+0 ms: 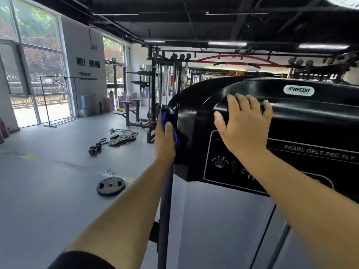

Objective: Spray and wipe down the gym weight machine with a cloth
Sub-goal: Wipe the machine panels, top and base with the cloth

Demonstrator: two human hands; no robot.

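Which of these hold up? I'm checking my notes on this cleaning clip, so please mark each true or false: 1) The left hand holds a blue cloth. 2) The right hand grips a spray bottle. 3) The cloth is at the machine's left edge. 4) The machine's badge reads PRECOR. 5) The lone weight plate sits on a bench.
1) True: the left hand holds the blue cloth.
2) False: the right hand rests flat, fingers spread, on the machine's black shroud; no spray bottle shows.
3) True: the cloth is against the shroud's left edge.
4) True: the white badge reads PRECOR.
5) False: the lone weight plate lies flat on the floor.
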